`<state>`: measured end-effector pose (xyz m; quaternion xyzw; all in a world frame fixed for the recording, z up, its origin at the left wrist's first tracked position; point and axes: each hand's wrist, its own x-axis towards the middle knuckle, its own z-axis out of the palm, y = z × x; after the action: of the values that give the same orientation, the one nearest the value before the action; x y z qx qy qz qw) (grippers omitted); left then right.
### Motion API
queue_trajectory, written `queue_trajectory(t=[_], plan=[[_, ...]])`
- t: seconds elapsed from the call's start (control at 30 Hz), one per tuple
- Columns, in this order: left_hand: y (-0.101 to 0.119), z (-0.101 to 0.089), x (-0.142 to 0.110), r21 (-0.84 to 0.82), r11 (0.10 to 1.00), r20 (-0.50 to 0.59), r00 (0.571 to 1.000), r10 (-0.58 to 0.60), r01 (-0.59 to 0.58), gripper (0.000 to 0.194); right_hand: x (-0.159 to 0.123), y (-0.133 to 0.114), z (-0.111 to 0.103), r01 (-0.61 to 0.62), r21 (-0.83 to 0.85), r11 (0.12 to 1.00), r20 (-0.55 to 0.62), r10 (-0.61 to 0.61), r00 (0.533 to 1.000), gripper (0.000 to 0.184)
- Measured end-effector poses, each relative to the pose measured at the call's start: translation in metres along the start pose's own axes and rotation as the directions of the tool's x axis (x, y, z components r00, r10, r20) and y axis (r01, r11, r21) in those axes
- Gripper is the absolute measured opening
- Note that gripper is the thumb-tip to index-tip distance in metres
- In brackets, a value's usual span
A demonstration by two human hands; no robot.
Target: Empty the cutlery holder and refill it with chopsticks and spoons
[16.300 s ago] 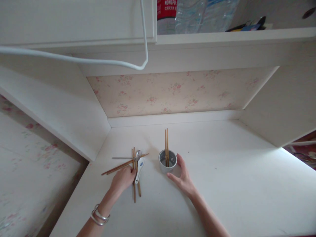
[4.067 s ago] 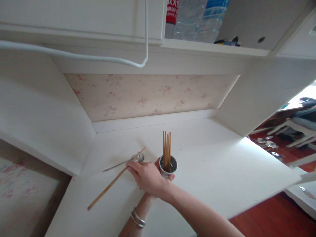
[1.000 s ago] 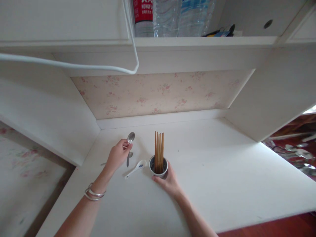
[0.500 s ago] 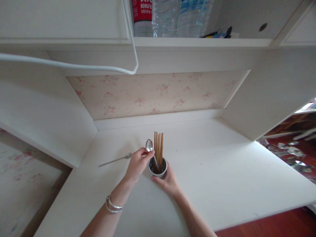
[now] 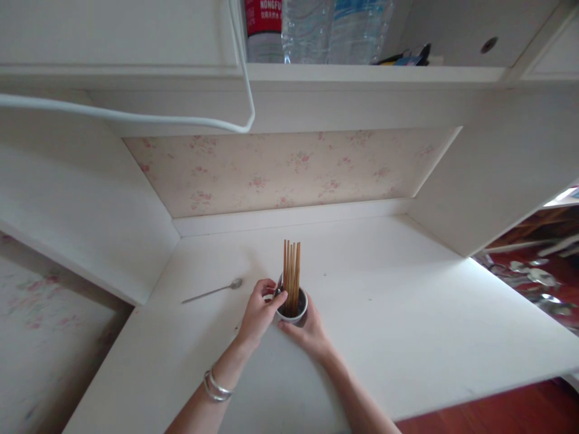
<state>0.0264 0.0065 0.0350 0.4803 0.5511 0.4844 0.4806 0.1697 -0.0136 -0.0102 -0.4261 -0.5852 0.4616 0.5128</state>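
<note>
Several wooden chopsticks (image 5: 292,271) stand upright in a small cup (image 5: 289,319) on the white tabletop. My right hand (image 5: 312,337) is wrapped round the cup's right side, with the thumb along the front. At the cup's left rim, my left hand (image 5: 259,313) has its thumb and fingers closed on a metal spoon (image 5: 279,282). Only a sliver of this spoon shows beside the chopsticks; its lower part is hidden in the cup. A second, long-handled spoon (image 5: 211,292) lies on the table to the left of my left hand.
The white table (image 5: 384,325) is bounded by side panels and a floral back wall (image 5: 271,175). Overhead, a shelf (image 5: 375,73) holds plastic-wrapped bottles (image 5: 307,30). A white cable (image 5: 181,120) hangs at upper left. Shiny objects (image 5: 543,277) lie beyond the right edge.
My left hand has lowered the spoon into the cup beside the chopsticks, its bowl dropping from above the fingers to near the rim. My right hand keeps its hold on the cup.
</note>
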Motion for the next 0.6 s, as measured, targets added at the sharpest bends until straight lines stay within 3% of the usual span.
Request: queue_trajectory(t=[0.13, 0.3, 0.37, 0.47, 0.6], plan=[[-0.006, -0.002, -0.011, -0.139, 0.99, 0.124, 0.992, -0.014, 0.032, 0.058, 0.0, -0.007, 0.001, -0.014, -0.005, 1.0, 0.003, 0.014, 1.0, 0.075], [-0.014, 0.0, -0.023, -0.243, 0.97, 0.271, 0.96, 0.072, -0.004, 0.087, 0.0, -0.003, 0.003, -0.015, 0.013, 1.0, 0.036, 0.014, 0.999, 0.073], [-0.018, 0.003, -0.024, -0.258, 0.965, 0.263, 0.958, 0.115, -0.045, 0.086, -0.001, -0.001, 0.001, -0.014, 0.0, 1.0, 0.06, 0.014, 0.998, 0.074], [-0.025, 0.007, -0.022, -0.228, 0.969, 0.169, 0.977, 0.133, -0.093, 0.079, -0.007, -0.006, -0.007, -0.012, -0.123, 0.992, 0.086, 0.023, 0.996, 0.083], [-0.027, 0.01, -0.02, -0.247, 0.965, 0.12, 0.986, 0.12, -0.087, 0.076, -0.018, -0.039, -0.018, 0.031, -0.366, 0.93, -0.016, -0.039, 0.999, 0.088]])
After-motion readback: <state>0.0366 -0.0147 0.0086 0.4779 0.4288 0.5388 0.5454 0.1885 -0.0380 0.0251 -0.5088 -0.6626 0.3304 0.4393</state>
